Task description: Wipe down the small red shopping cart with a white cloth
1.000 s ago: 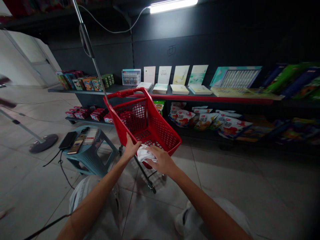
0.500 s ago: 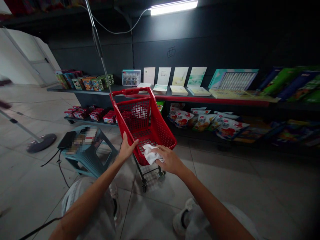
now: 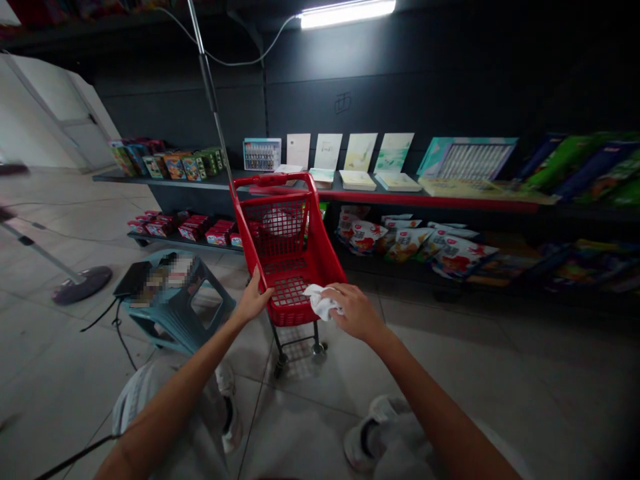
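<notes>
A small red shopping cart (image 3: 327, 257) with a grid-patterned basket stands on the floor in front of me. My left hand (image 3: 253, 300) grips the near left corner of its rim, thumb on top. In my right hand (image 3: 356, 312) is a bunched white cloth (image 3: 323, 303), held against the near right corner of the basket. The cloth hides part of the rim there. A metal pole (image 3: 209, 83) rises from the cart's handle end on the left.
A blue-grey plastic stool (image 3: 173, 313) stands left of the cart with a dark device and cable. Behind runs a shelf (image 3: 345, 196) with books and boxes, snack bags (image 3: 367, 237) below. A round-based stand (image 3: 83, 285) is at far left. A lamp (image 3: 349, 13) glows above.
The cart has turned slightly, its handle end and pole shifting right. My right hand with the cloth has moved right and a little up along the near rim. My left hand stays on its corner.
</notes>
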`<state>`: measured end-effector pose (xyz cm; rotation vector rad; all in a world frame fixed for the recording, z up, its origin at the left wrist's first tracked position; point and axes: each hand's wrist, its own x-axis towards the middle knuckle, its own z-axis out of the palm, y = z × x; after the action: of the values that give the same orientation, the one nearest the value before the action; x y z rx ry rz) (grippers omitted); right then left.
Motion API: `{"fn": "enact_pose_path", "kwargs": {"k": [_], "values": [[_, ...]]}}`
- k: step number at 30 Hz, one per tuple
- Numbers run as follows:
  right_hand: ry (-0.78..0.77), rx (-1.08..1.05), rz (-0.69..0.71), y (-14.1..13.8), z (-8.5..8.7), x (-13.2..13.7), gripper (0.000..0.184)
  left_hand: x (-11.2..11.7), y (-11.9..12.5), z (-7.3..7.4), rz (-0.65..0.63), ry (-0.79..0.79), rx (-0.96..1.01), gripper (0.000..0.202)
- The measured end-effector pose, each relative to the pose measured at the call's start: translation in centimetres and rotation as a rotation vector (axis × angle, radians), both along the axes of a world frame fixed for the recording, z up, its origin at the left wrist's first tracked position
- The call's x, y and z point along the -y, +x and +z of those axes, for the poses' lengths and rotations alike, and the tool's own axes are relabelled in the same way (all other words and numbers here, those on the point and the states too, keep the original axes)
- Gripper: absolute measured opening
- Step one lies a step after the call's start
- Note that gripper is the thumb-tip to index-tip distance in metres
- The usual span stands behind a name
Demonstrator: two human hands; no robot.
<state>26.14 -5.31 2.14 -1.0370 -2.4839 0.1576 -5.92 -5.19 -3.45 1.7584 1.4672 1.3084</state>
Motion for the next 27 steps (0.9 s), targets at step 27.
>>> {"fn": "enact_pose_path", "kwargs": {"k": [27], "values": [[-0.1,0.02,0.021,-9.7,-0.1,1.1,0.04,0.0,-0.9,0.3,0.091,0.02,0.028,0.061]]}}
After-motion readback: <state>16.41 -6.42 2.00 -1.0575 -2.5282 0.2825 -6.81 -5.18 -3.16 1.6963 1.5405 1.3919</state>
